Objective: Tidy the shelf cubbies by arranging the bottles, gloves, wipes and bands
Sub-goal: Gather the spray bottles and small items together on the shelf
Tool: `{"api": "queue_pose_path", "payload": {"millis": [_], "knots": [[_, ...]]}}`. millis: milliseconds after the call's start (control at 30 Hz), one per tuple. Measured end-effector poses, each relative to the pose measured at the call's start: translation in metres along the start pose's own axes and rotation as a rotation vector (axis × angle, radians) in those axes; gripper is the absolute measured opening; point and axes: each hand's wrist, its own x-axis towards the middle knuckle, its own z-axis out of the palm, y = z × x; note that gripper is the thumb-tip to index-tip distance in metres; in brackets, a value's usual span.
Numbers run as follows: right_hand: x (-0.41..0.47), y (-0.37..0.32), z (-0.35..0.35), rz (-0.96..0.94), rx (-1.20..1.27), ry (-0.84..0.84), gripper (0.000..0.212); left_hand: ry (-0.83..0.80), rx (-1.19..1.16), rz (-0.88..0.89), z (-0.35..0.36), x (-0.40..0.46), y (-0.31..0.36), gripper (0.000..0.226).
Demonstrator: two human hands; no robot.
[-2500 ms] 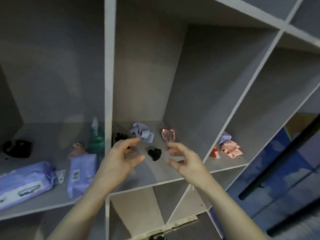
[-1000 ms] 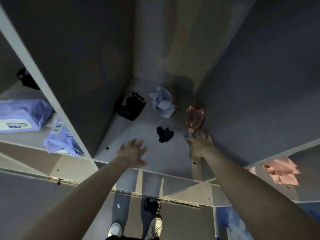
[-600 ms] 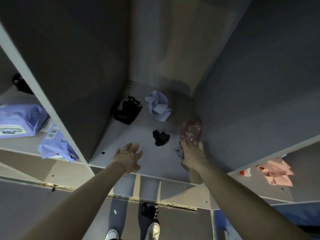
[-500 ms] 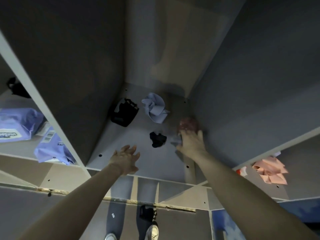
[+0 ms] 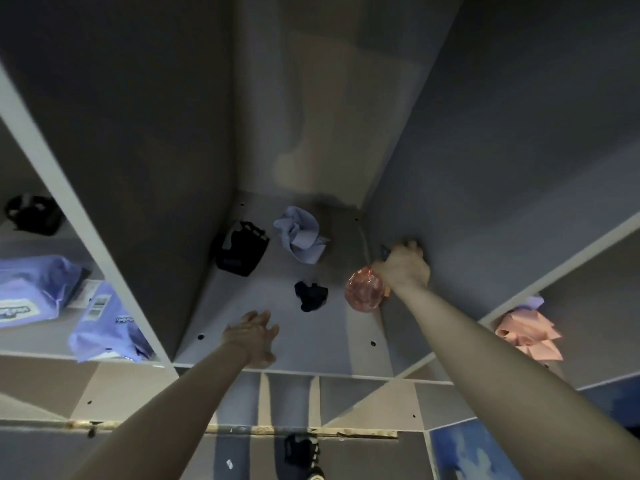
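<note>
The pink bottle (image 5: 363, 293) was inside the middle cubby (image 5: 277, 344), hard against that cubby's right wall and clear of its floor as far as could be judged, carried base toward the camera. The right hand (image 5: 403, 268) was closed about its upper end, the cap hidden under the fingers. Just left of the bottle lay a small black band (image 5: 310, 296), not touching it; beyond that, toward the back of the cubby, sat a crumpled pale blue wipe (image 5: 300, 235), and left of the wipe a black glove (image 5: 241, 249) near the left wall. The left hand (image 5: 252, 336) hovered over the front edge of the same cubby, fingers loosely spread, gripping nothing. In the cubby left of the bottle's were two lilac wipe packs (image 5: 107, 327) and a dark item (image 5: 33, 214) at the rear, too dim to identify. In the cubby to the right lay pink cloths (image 5: 526, 332). Assessment: the step in hand appeared to be repositioning the bottle along the right wall. The next move would call for setting it down upright on its base, close to the wall, then releasing without tipping it. The free hand was well placed to gather the band next.
</note>
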Motion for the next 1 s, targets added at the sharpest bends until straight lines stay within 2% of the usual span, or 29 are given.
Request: {"api": "queue_pose_path", "payload": {"millis": [67, 133, 167, 233, 300, 367, 433, 500, 567, 633, 767, 1000], "knots": [[-0.017, -0.007, -0.006, -0.145, -0.020, 0.074, 0.048, -0.022, 0.020, 0.003, -0.004, -0.002, 0.003, 0.076], [-0.035, -0.013, -0.012, -0.241, 0.127, 0.018, 0.050, -0.062, -0.021, 0.026, -0.015, -0.008, 0.003, 0.076], [-0.045, -0.014, -0.016, -0.256, 0.255, -0.041, 0.050, -0.082, -0.116, 0.038, -0.024, -0.014, 0.003, 0.074], [-0.067, -0.013, -0.031, -0.234, 0.540, -0.212, 0.052, -0.098, -0.446, 0.108, -0.047, -0.025, 0.004, 0.073], [-0.090, -0.010, -0.049, -0.234, 0.693, -0.447, 0.058, 0.081, -0.671, 0.165, -0.071, -0.039, 0.007, 0.082], [-0.111, -0.002, -0.065, -0.235, 0.767, -0.564, 0.061, 0.284, -0.705, 0.257, -0.097, -0.062, 0.018, 0.075], [-0.130, 0.011, -0.080, -0.219, 0.826, -0.555, 0.059, 0.414, -0.695, 0.351, -0.118, -0.091, 0.038, 0.053], [-0.146, 0.029, -0.095, -0.220, 0.875, -0.523, 0.052, 0.460, -0.715, 0.443, -0.130, -0.122, 0.062, 0.025], [-0.160, 0.048, -0.112, -0.222, 0.923, -0.492, 0.041, 0.474, -0.745, 0.500, -0.134, -0.141, 0.086, 0.010], [-0.171, 0.069, -0.128, -0.202, 0.954, -0.447, 0.031, 0.481, -0.721, 0.530, -0.135, -0.151, 0.113, 0.012], [-0.177, 0.118, -0.144, -0.129, 1.031, -0.319, 0.027, 0.469, -0.738, 0.622, -0.135, -0.164, 0.170, 0.007], [-0.167, 0.218, -0.134, -0.012, 1.113, -0.175, 0.034, 0.488, -0.759, 0.657, -0.121, -0.152, 0.274, 0.044]]}}
